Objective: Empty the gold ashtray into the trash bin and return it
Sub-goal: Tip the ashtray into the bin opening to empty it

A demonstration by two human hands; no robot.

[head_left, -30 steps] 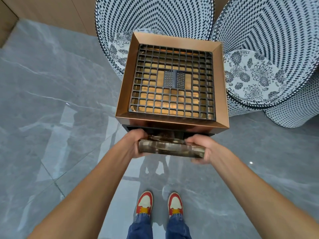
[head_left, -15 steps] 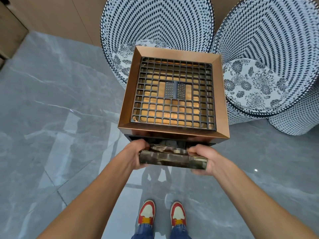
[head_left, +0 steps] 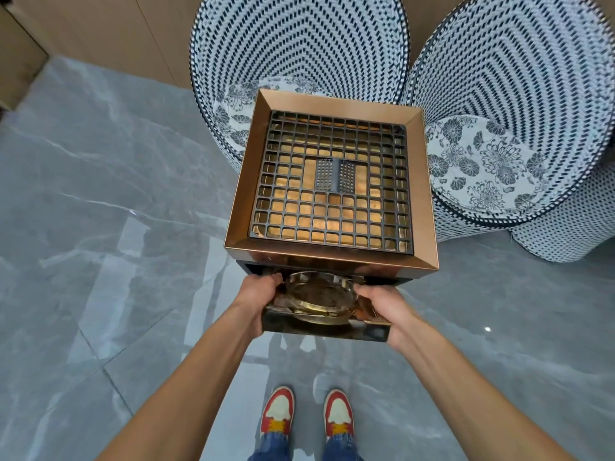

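Since a second ago you have drawn the drawer [head_left: 324, 329] further out of the trash bin [head_left: 329, 181], baring the gold ashtray [head_left: 321, 299].
Head view: left hand [head_left: 258, 301] and right hand [head_left: 382, 309] fingers clamp the drawer's ends, flanking the ashtray, perhaps brushing its rim. It looks like stiff, slick, weighty metal; take it by the rim.

You see two woven blue-and-white chairs [head_left: 299, 54] [head_left: 519, 78] with floral cushions [head_left: 479, 164] on grey marble floor [head_left: 100, 227]; your red-and-white sneakers [head_left: 277, 410] stand near its bottom edge.
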